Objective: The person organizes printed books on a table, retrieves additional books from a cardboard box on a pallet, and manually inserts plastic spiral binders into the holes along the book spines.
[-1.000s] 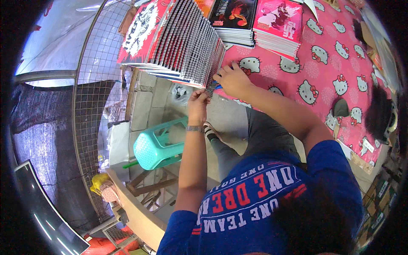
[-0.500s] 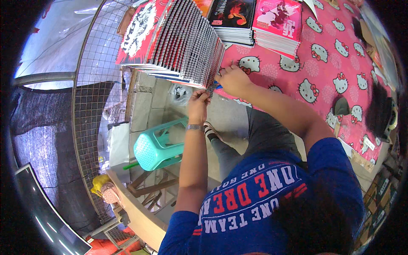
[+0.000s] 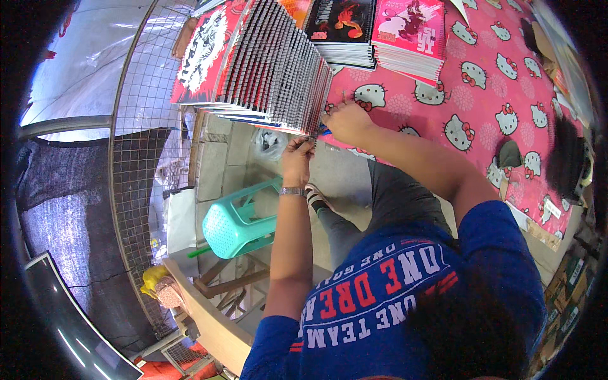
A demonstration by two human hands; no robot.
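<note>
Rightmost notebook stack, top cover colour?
Pink top cover, with white and dark artwork; best in the head view.

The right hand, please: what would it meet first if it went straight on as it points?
The right hand would probably meet the tall stack of wire-bound paper notebooks, though depth is unclear.

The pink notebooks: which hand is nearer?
Right. The right hand is left of the pink notebooks, nearer the body; the left hand is farther left, by the tall stack.

Bright upper-left sheeting (image 3: 73,69), glare streaks on glossy panel (image 3: 66,320), bent edges, dark corners
</note>
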